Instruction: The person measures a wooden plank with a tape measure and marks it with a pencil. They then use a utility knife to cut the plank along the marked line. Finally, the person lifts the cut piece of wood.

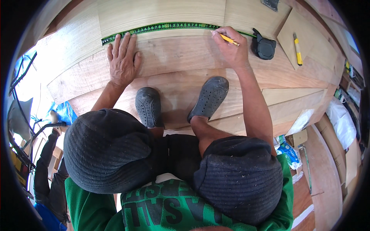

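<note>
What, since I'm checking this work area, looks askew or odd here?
One mild oddity: the pale board under the yellow knife, right of the tape measure, seems turned at an angle to the planks, though the lens bends edges. No spill shows.

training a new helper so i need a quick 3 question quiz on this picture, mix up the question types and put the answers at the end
1. Which hand holds the yellow pencil?
2. True or false: the green tape blade is wound fully into its dark case.
3. Fill in the blank: to the right of that case lies a yellow ____.

Key:
1. The right hand; the left hand lies flat near the blade's left end.
2. False: the blade stretches leftward across the wooden boards.
3. Utility knife.
</note>
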The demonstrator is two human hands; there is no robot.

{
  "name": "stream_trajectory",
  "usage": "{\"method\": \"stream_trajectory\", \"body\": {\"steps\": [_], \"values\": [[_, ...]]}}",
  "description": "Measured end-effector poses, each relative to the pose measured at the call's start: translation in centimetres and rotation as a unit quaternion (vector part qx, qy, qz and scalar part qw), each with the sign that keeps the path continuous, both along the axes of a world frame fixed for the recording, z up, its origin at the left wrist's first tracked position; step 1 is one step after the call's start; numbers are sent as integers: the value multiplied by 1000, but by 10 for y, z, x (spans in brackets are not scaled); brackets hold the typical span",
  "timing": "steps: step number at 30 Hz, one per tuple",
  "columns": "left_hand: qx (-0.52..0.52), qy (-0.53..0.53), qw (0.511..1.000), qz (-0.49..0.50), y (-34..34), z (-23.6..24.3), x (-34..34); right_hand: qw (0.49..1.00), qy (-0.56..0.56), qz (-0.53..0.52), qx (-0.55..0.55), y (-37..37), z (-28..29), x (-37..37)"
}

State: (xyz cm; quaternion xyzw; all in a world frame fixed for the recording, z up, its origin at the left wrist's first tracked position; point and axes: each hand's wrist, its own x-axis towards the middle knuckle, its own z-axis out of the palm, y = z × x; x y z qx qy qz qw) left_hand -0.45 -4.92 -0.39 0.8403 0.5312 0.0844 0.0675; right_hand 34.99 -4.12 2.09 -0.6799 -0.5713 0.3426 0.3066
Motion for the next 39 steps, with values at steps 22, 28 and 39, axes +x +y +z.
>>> {"method": "stream_trajectory", "body": {"steps": [22, 28, 39], "values": [[-1, 14, 1000, 1, 0, -1, -2, 1000, -27, -6, 8, -1, -6, -2], [9, -8, 1000, 0, 2, 1, 2, 999, -30, -8, 38, -1, -11, -1], [8, -7, 1000, 1, 2, -2, 1, 998, -47, -4, 36, -1, -10, -1]]}}
